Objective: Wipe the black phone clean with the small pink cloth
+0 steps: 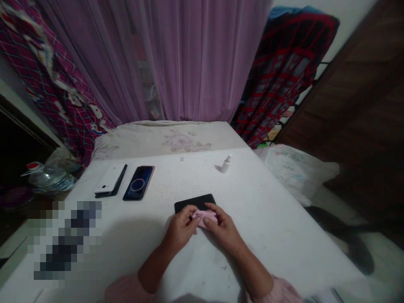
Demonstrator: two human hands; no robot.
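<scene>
A small folded pink cloth (207,220) is pinched between both my hands, near the middle of the white table. My left hand (179,229) grips its left end with thumb and fingers. From the other side my right hand (223,229) holds it, the thumb pressed on top. Just beneath and beyond the fingers lies a flat black device (193,203), like a phone or tablet; the hands and cloth hide its near part. I cannot tell whether the cloth touches it.
Farther off stands a small white spray bottle (225,165). To the left lie a stack with a white phone (110,180) on top and a dark blue phone (137,185) over another. A blurred-out dark object (67,240) is nearer. A plastic bag (296,166) sits beyond the table's right edge.
</scene>
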